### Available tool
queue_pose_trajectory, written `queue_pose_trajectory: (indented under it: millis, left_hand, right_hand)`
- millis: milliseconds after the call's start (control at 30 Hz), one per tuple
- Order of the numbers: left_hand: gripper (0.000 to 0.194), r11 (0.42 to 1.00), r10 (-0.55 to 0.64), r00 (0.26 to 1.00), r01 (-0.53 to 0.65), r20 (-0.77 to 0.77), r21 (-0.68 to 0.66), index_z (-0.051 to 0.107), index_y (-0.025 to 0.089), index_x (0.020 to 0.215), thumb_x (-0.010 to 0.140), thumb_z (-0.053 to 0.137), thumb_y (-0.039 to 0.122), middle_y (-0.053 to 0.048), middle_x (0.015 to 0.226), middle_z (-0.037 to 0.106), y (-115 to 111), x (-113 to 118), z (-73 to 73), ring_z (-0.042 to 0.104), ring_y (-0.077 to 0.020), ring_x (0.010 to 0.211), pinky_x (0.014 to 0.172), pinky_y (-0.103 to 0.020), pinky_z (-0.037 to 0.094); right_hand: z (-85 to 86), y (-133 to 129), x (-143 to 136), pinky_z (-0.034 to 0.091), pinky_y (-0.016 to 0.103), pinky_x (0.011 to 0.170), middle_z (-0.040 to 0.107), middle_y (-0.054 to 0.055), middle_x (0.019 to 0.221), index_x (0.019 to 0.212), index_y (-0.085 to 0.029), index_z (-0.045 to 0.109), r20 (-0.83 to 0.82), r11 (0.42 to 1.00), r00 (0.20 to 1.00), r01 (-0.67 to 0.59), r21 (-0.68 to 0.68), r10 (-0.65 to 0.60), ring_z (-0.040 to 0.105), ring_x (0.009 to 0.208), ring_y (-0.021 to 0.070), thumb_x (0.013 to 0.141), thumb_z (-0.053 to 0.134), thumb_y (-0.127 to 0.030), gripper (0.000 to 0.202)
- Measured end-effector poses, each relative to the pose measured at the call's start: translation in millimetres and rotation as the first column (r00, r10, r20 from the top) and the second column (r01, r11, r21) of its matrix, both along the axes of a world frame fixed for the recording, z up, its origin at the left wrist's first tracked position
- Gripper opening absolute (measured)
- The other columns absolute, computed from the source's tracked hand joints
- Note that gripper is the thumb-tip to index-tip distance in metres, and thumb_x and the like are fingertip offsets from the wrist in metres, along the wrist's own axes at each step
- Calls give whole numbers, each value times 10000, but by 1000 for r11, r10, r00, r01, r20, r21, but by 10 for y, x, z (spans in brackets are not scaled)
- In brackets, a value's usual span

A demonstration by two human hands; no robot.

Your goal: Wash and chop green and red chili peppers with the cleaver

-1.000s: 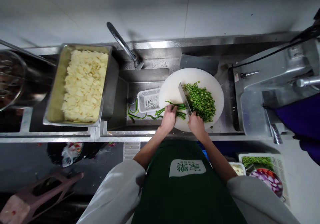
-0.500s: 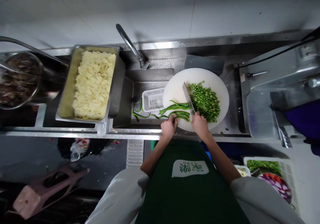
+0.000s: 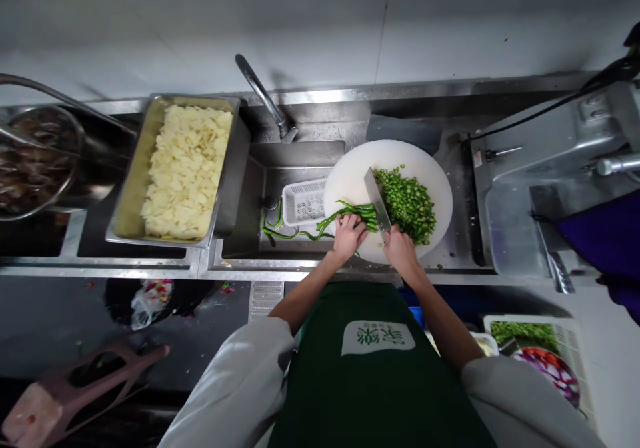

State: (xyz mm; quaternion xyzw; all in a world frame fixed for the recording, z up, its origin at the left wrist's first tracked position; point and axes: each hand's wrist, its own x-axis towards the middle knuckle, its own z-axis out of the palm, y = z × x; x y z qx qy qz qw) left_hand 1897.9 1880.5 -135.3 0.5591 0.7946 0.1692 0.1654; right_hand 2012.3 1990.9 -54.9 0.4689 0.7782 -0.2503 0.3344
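Observation:
On the round white cutting board (image 3: 350, 175), a bunch of long green chili peppers (image 3: 367, 213) lies under my left hand (image 3: 349, 235), whose fingers are bent over them and press them together. My right hand (image 3: 399, 247) grips the handle of a cleaver (image 3: 377, 198). The blade stands on the board between the whole peppers and a heap of chopped green peppers (image 3: 407, 205). Its edge is close to the cut ends of the bunch. The cleaver's handle is mostly hidden in my fist.
Left of the board, a white plastic basket (image 3: 303, 203) and loose peppers (image 3: 278, 232) are in the sink (image 3: 243, 218) below a faucet (image 3: 265, 95). A deep metal pan (image 3: 125, 198) of pale slices stands further left. A steel machine (image 3: 540, 148) stands at the right.
My left hand has moved up and right from the board's lower edge onto the peppers, which are now gathered into one bunch. The cleaver has stayed nearly in place.

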Motion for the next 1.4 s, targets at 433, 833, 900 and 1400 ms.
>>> queue_pose_trajectory:
  millis: [433,833,900,1400]
  left_hand:
    - [281,997,37,999,-38,24,72,661,214,1160,987,463,311,-114,1118,652,145,-116,-303,517,-281,1159,968,-441,421]
    - [263,998,-42,999,42,-1,45,664,240,1150,985,464,284,-102,1156,643,124,-103,-316,534,-254,1119,923,-410,417]
    - [269,998,-48,999,48,-1,41,662,235,1159,985,462,284,-106,1140,646,129,-99,-315,535,-256,1123,920,-411,417]
    - [190,999,-39,993,39,110,8,709,313,1052,928,576,365,-78,1189,657,-94,32,-78,478,-314,1245,1035,-569,305]
  right_hand:
    - [144,-101,-23,479,320,806,715,198,1009,1175,-100,485,30,999,998,-52,9,51,707,965,276,1003,350,-192,237]
    - [87,-46,-198,487,299,802,716,194,1029,1172,-110,488,48,998,997,-59,7,59,705,971,255,1010,324,-197,246]
    - [130,-65,-151,487,297,790,717,192,1006,1164,-111,488,53,998,997,-65,4,64,708,949,251,1016,316,-220,252]
    - [-110,118,-80,455,298,812,704,177,1073,1167,-119,507,1,1000,1000,19,1,-19,683,1010,261,1015,364,-262,254]
